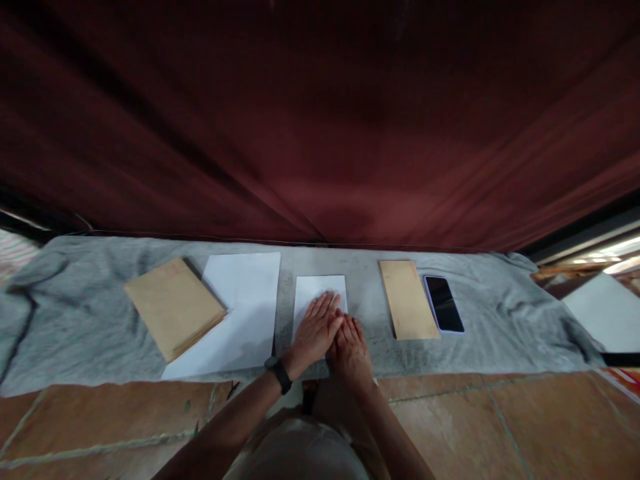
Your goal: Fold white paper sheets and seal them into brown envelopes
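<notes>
A small white sheet of paper [310,288], possibly folded, lies in front of me on the grey cloth. My left hand [315,327], with a dark watch [279,375] on its wrist, rests flat on the paper with its fingers stretched out. Beside it, my right hand [350,347] lies with fingers extended at the paper's right edge, its fingertips close to the left thumb. Neither hand grips anything. Part of the paper is hidden under the hands.
To the left, a stack of brown envelopes [175,303] overlaps larger white sheets [250,300]. On the right lie a single brown envelope [409,300] and a phone [444,304]. The grey cloth [510,320] covers the narrow table; a dark red curtain [320,167] hangs behind it.
</notes>
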`<act>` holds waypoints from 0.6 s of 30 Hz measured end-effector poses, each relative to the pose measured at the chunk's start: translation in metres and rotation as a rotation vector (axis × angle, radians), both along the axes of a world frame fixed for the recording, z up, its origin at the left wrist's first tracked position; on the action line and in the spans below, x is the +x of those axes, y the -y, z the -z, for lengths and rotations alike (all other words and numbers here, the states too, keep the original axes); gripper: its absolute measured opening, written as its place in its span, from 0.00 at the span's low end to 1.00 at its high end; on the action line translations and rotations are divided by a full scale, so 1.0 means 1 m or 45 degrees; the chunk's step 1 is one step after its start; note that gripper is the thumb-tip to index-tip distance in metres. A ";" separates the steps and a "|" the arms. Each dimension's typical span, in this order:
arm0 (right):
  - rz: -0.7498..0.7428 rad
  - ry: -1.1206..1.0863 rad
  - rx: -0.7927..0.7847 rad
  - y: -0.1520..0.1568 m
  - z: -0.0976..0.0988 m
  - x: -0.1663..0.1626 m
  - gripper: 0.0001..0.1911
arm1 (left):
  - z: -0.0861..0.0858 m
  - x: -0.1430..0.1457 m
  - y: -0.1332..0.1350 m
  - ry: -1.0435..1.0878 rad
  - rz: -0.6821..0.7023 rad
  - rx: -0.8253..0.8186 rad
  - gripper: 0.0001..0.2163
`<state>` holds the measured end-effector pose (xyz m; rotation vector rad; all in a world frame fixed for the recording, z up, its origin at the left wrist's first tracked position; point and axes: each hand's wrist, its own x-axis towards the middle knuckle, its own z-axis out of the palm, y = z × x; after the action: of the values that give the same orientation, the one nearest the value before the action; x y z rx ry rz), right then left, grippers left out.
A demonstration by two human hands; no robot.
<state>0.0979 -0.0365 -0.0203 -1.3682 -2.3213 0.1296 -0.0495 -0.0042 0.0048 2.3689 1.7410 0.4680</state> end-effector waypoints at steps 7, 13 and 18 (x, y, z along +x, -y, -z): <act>0.006 -0.097 -0.039 0.000 -0.007 0.000 0.23 | 0.007 0.022 -0.044 0.050 0.257 -0.061 0.26; 0.046 -0.114 -0.088 0.001 -0.009 -0.003 0.22 | 0.014 0.010 -0.057 0.006 0.230 0.066 0.25; 0.035 -0.092 -0.097 0.002 -0.009 0.001 0.25 | 0.006 -0.009 -0.041 -0.005 0.049 0.060 0.26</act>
<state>0.0984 -0.0383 -0.0116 -1.4075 -2.2580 0.2570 -0.0584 0.0370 -0.0011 2.4322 1.7008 0.5047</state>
